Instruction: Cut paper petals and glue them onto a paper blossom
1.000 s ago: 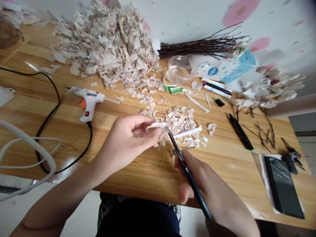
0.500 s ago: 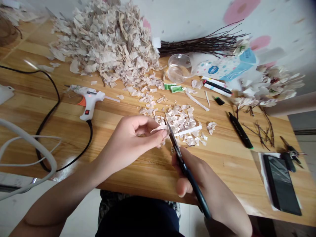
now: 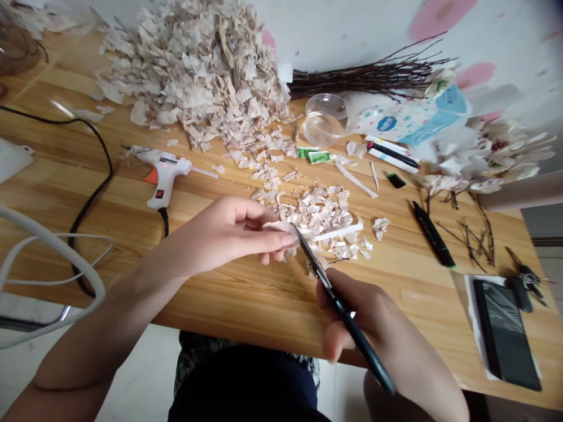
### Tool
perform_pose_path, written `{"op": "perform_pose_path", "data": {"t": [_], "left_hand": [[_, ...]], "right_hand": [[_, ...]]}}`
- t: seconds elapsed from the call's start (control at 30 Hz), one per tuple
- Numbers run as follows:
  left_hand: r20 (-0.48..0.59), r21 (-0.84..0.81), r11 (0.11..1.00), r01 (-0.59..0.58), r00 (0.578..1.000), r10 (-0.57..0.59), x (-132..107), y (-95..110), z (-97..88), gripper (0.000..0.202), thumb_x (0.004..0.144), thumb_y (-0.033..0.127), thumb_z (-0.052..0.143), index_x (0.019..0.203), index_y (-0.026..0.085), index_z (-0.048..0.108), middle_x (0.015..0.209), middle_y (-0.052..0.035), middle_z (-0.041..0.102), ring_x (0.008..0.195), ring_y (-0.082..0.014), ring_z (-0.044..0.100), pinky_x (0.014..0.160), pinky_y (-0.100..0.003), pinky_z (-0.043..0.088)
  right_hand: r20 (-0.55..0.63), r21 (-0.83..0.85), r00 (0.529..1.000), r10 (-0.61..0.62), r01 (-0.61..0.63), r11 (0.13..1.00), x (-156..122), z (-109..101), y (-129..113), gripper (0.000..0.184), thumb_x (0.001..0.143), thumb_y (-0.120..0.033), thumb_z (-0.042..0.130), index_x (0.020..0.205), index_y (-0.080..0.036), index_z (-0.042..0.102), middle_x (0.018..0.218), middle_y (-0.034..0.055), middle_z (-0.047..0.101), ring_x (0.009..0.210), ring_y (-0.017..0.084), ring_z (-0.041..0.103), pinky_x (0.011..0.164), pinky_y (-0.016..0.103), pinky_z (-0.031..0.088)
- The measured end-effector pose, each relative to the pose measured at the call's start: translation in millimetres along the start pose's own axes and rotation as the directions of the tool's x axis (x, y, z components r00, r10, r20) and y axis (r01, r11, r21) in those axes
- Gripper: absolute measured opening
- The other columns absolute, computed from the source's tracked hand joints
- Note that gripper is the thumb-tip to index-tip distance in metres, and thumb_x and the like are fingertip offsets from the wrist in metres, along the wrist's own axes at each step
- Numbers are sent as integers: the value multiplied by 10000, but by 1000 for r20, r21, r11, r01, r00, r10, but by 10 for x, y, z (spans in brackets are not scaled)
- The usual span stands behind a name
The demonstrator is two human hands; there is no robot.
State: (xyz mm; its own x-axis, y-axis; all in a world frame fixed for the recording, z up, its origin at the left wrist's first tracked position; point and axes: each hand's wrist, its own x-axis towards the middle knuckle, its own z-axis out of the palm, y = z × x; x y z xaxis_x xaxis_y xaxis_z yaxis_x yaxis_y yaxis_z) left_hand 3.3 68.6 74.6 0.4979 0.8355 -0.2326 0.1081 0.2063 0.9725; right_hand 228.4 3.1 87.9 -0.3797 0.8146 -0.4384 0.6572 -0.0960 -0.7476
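Between the thumb and fingers of my left hand (image 3: 237, 234) is a thin, pale dried petal (image 3: 289, 230). My right hand (image 3: 356, 316) is closed round the black handles of a pair of scissors (image 3: 325, 281), whose blades point up and left and meet the petal's edge beside my left thumb. Behind the blades lies a small heap of cut pale pieces (image 3: 325, 205) with a white strip (image 3: 341, 231) across it. A single curled piece (image 3: 380, 228) rests to the right of that heap.
A white glue gun (image 3: 165, 173) with a black cord lies left. At the back are a large pile of dried petals (image 3: 197, 76), dark twigs (image 3: 360, 79), a clear plastic cup (image 3: 325, 120) and a tissue pack (image 3: 409, 120). On the right lie a black marker (image 3: 433, 234) and a phone (image 3: 505, 334).
My left hand has turned slightly, and its lower fingertips now show beneath the petal. The scissors and my right hand have shifted a little right and down. The whole view has moved slightly.
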Motion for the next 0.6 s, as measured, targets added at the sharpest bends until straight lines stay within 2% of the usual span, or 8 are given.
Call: {"op": "perform_pose_path", "data": {"t": [0.1,0.23,0.43,0.6], "left_hand": [[23,67,998,6,1000,-7,-8,48,-28,153,811,229,660,668,216,712,615,-5,680,541,-131,640,467,-192,494],[28,115,993,15,999,-19,-9,61,-19,147,808,246,661,676,220,720,618,-5,683,542,-136,640,461,-195,489],[47,75,996,50,997,-54,-3,41,39,91,786,218,681,731,233,751,598,-7,694,497,-140,637,431,-202,487],[58,80,996,48,997,-52,-4,41,34,81,787,241,690,736,237,754,597,-7,697,497,-142,641,434,-205,491]], "right_hand": [[-1,-35,999,-52,52,998,-10,-1,-10,260,782,-462,624,742,-237,501,561,-26,571,482,167,515,438,255,365],[-25,-66,991,-128,126,990,-2,34,5,280,760,-492,637,837,-248,523,629,5,629,542,217,589,487,287,440],[-4,-52,995,-96,96,994,5,63,34,338,762,-540,648,851,-239,520,598,-12,603,522,193,553,467,269,411],[41,-24,998,-49,50,998,17,33,-10,303,774,-471,661,794,-216,499,607,-34,548,536,152,482,479,238,366]]}}
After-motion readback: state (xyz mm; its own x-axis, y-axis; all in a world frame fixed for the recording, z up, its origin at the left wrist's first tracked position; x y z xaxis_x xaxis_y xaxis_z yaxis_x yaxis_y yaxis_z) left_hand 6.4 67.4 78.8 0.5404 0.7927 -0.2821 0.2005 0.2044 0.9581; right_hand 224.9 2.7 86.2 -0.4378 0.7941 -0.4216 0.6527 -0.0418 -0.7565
